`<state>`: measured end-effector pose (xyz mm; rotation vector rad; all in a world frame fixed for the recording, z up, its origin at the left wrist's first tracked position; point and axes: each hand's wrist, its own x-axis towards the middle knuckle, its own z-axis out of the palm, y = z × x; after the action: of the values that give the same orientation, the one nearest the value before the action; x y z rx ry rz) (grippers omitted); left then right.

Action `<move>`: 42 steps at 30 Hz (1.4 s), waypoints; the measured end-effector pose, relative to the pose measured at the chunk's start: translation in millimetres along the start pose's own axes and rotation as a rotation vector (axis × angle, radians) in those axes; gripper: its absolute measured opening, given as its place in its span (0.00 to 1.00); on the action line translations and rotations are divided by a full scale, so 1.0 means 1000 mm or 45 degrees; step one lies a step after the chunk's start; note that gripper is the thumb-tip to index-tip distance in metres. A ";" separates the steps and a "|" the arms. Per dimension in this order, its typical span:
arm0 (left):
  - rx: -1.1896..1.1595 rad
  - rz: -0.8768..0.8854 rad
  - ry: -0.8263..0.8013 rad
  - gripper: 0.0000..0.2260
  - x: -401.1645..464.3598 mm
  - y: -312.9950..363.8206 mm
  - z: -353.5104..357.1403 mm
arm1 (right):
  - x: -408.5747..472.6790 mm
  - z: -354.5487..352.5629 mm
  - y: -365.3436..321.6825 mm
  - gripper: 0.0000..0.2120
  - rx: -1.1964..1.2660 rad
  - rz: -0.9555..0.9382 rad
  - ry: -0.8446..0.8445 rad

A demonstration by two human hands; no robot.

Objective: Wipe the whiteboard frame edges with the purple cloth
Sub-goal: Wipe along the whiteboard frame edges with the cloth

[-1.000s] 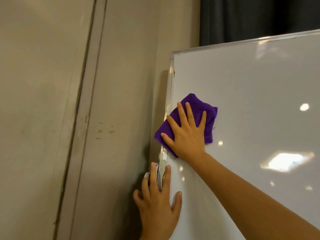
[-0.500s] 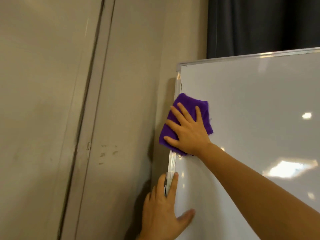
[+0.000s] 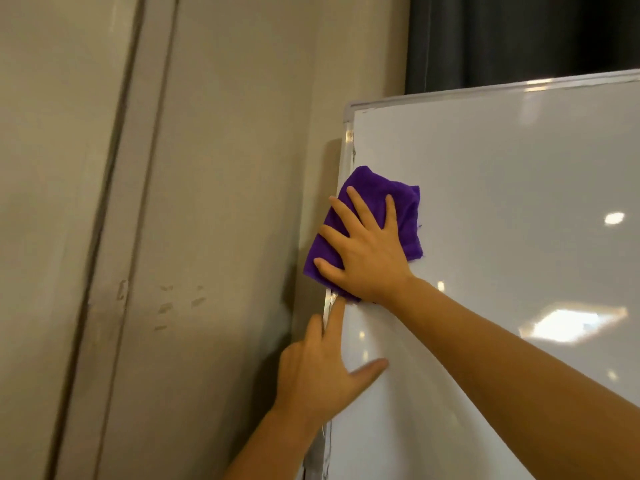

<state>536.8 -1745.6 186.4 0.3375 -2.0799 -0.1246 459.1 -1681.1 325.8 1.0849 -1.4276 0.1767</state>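
A whiteboard (image 3: 502, 202) with a thin silver frame (image 3: 347, 143) stands tilted against a beige wall. The purple cloth (image 3: 405, 209) lies folded over the frame's left edge, below the top left corner. My right hand (image 3: 363, 251) presses flat on the cloth, fingers spread, some of them reaching past the edge. My left hand (image 3: 318, 372) holds the same left edge lower down, fingers wrapped round the frame and thumb stretched out on the board's face. Part of the frame between the two hands is hidden.
A beige wall (image 3: 225, 202) with a vertical door-frame strip (image 3: 138, 168) fills the left side. A dark curtain (image 3: 519, 36) hangs behind the board's top edge. Ceiling lights are reflected on the glossy board.
My right hand has slid the cloth up and leftwards onto the left frame edge. My left hand stays on the edge below it. The view has shifted slightly.
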 end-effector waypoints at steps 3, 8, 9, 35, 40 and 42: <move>0.022 0.010 -0.016 0.48 -0.001 0.000 0.000 | 0.019 0.004 0.012 0.27 -0.016 -0.032 -0.014; 0.109 -0.039 -0.024 0.46 0.003 0.010 -0.003 | 0.051 0.003 0.039 0.27 -0.051 0.081 -0.012; 0.095 -0.070 0.005 0.48 0.008 0.013 -0.003 | 0.055 0.003 0.042 0.27 -0.049 0.097 -0.008; 0.295 0.052 -0.149 0.33 0.099 0.035 -0.016 | 0.133 0.020 0.108 0.28 -0.004 -0.490 -0.170; 0.074 0.202 -0.060 0.31 0.129 0.036 -0.013 | 0.145 0.021 0.126 0.33 -0.080 0.073 -0.031; 0.034 0.191 -0.011 0.30 0.143 0.043 -0.017 | 0.152 0.019 0.138 0.35 -0.113 0.240 -0.010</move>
<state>475.2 -1744.9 323.1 0.1961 -2.1087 -0.0085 384.7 -1694.1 517.4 0.8794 -1.5303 0.2420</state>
